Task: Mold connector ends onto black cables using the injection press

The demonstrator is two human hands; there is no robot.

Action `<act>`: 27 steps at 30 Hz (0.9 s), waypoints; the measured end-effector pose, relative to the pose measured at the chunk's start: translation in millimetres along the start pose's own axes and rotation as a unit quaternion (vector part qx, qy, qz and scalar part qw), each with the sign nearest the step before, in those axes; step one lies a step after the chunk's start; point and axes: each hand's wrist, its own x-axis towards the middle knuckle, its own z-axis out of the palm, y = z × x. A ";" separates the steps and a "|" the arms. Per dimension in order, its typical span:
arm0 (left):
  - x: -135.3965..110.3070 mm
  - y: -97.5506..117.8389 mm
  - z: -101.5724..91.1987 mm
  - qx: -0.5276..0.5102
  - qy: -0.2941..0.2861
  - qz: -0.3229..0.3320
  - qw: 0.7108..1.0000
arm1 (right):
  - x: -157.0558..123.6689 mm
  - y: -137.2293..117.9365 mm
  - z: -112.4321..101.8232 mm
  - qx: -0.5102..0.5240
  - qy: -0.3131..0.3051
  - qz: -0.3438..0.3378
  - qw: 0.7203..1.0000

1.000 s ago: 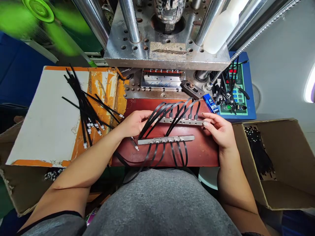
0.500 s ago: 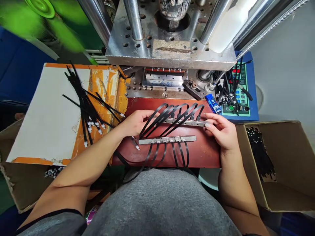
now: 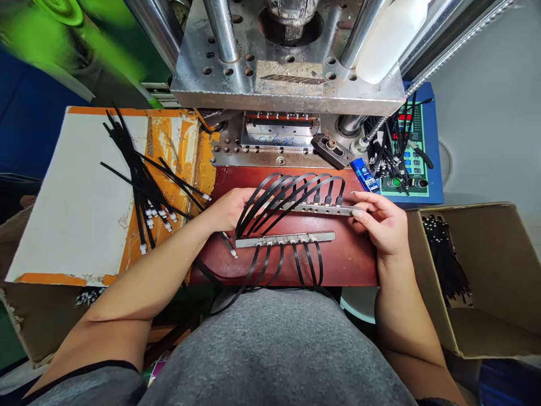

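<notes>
Right hand (image 3: pixel 382 219) pinches one end of long silver metal bar (image 3: pixel 325 209) bearing looped black flat cables (image 3: pixel 244 220); left hand (image 3: pixel 234 210) at opposite end, grip unclear behind cables. Second silver bar (image 3: pixel 285 239) between wrists.

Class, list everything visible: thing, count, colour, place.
fan: one, green, top left
press: one, silver, top centre
bottle: one, white, top right
clamp: one, dark, press base
packet: one, blue, near clamp
panel: one, blue, right
board: one, white-orange, left
boxes: two, brown, both sides
worktop: one, red, centre
lower bar: one, silver, worktop
upper bar: one, silver, beyond lower bar
cables: many, black, bars, board, panel, right box
shirt: one, grey, bottom
left hand: one, bare, at upper bar
right hand: one, bare, at upper bar
</notes>
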 end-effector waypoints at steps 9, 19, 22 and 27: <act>1.5 -0.9 1.1 -0.008 -0.009 0.026 1.000 | 0.4 2.2 -1.2 0.006 -0.006 -0.010 1.000; 2.7 -19.9 -5.7 0.084 -0.027 0.073 0.993 | 0.6 1.8 0.4 0.027 0.003 -0.025 0.999; 2.3 -20.1 -4.5 0.061 -0.018 0.029 0.998 | -0.2 1.6 0.5 0.031 0.006 -0.022 0.999; 1.4 -13.8 -0.1 -0.031 -0.041 -0.045 0.998 | 0.3 3.1 0.6 0.028 0.008 -0.026 0.999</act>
